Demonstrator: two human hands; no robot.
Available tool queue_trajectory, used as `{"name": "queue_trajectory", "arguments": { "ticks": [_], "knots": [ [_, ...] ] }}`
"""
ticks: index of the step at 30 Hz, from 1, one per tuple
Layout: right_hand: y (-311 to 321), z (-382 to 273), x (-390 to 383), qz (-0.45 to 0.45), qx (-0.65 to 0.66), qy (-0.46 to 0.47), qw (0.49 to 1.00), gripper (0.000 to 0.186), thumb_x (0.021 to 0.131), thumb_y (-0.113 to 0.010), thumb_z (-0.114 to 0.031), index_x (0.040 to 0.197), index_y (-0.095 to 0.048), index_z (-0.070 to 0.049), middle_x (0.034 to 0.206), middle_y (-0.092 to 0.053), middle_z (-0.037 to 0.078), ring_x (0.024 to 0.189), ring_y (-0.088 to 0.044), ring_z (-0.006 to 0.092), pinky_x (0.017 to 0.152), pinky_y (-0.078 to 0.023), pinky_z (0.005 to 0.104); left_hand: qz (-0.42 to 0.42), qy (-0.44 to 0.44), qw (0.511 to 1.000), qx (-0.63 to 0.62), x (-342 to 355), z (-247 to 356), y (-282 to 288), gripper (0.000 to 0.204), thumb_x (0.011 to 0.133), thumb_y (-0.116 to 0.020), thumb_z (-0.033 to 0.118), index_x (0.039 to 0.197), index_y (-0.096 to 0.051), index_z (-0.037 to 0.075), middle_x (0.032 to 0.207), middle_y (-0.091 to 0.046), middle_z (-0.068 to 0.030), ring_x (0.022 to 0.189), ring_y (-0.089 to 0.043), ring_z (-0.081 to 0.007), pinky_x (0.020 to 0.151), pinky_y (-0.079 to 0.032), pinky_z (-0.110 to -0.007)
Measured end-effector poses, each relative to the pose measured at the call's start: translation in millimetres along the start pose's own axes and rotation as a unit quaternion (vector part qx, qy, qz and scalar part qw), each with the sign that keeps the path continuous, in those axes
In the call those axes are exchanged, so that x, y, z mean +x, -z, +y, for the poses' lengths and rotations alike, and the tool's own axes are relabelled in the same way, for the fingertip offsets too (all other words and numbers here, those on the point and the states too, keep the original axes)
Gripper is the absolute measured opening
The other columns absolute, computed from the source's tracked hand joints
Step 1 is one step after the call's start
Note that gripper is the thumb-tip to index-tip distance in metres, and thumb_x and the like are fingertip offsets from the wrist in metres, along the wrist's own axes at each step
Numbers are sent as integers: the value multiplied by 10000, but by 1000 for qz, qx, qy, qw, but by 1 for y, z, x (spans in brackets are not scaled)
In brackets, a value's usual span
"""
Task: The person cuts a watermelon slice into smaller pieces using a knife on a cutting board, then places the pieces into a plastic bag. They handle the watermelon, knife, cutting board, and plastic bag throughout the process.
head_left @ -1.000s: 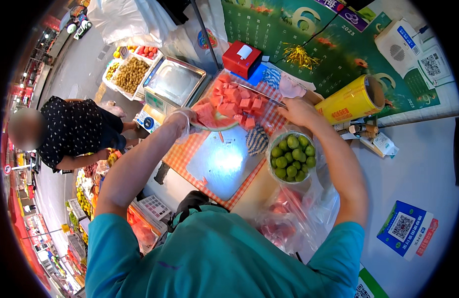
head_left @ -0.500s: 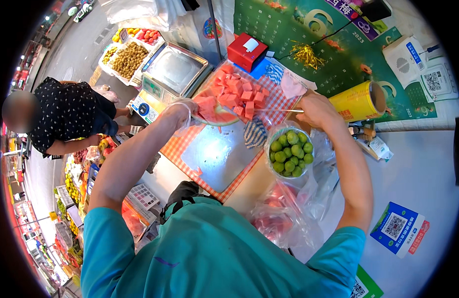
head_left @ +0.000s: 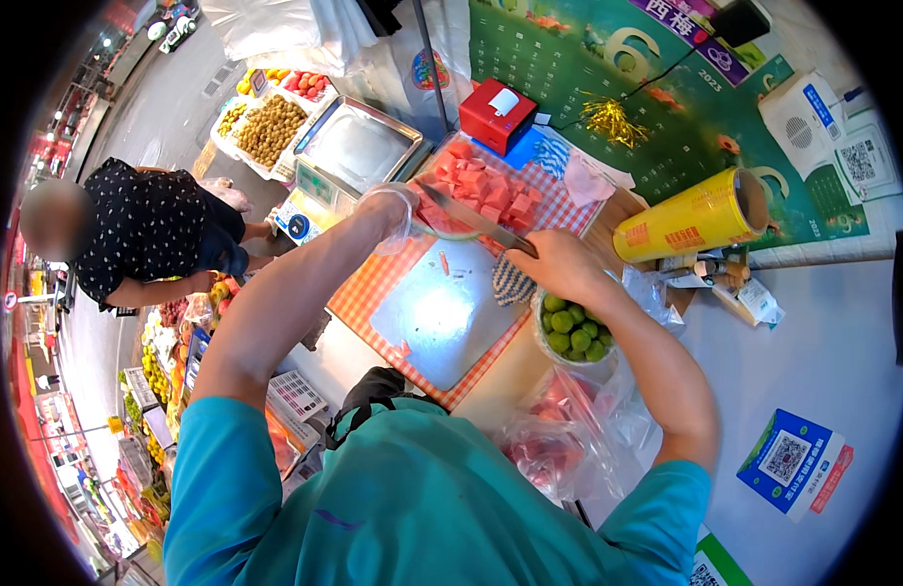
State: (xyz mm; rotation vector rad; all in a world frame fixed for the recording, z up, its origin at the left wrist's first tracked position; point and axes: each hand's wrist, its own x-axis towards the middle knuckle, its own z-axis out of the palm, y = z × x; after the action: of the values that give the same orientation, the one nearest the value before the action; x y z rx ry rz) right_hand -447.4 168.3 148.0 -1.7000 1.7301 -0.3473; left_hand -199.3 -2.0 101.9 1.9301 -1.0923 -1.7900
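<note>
My right hand [head_left: 561, 266] is closed round the handle of a long knife [head_left: 479, 222], whose blade slants up and left over a watermelon slice [head_left: 440, 225]. At the slice's left end is my left hand [head_left: 391, 207], in a clear plastic glove, its fingers curled against the slice and partly hidden. Just beyond the blade lies a heap of red watermelon cubes [head_left: 483, 186] in a clear plastic-lined spot. A metal cutting board [head_left: 437, 327] on an orange checked cloth [head_left: 352, 293] carries small red scraps. Beside the knife hand lies a striped cloth [head_left: 513, 283].
A bowl of green fruit [head_left: 574, 332] stands below my right forearm, near bagged red fruit [head_left: 549, 430]. Further off are a scale [head_left: 358, 146], a red printer [head_left: 497, 115] and a yellow roll [head_left: 691, 217]. A person [head_left: 158, 225] stands at the left by the fruit display.
My right hand has moved left and nearer, bringing the knife blade across the watermelon slice. My left hand stays at the slice's left end. The whole view has shifted slightly.
</note>
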Motion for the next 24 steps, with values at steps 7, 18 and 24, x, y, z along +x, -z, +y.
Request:
{"name": "queue_trajectory", "arguments": {
  "ticks": [7, 18, 24],
  "knots": [
    [-18, 45, 8, 28, -45, -87, 995, 424, 921, -619, -388, 895, -729, 21, 881, -700, 276, 891, -688, 439, 826, -533, 535, 20, -7, 1000, 23, -11, 10, -12, 75, 840, -617, 16, 890, -634, -38, 813, -662, -183, 658, -706, -329, 576, -642, -457],
    [-39, 0, -4, -17, -36, 4, 999, 406, 927, -589, -340, 812, -697, 34, 775, -680, 264, 798, -687, 437, 757, -541, 523, 34, -4, 997, 69, 20, 5, -8, 42, 794, -601, -12, 794, -611, -53, 728, -626, -212, 549, -666, -333, 507, -619, -417],
    [-62, 8, -8, -8, -98, 61, 993, 426, 932, -577, -338, 793, -696, 47, 776, -697, 239, 788, -698, 416, 745, -547, 511, 44, -25, 997, 62, 11, 9, -17, 27, 779, -586, -41, 753, -580, -37, 691, -598, -205, 521, -649, -329, 476, -610, -432]
  ]
}}
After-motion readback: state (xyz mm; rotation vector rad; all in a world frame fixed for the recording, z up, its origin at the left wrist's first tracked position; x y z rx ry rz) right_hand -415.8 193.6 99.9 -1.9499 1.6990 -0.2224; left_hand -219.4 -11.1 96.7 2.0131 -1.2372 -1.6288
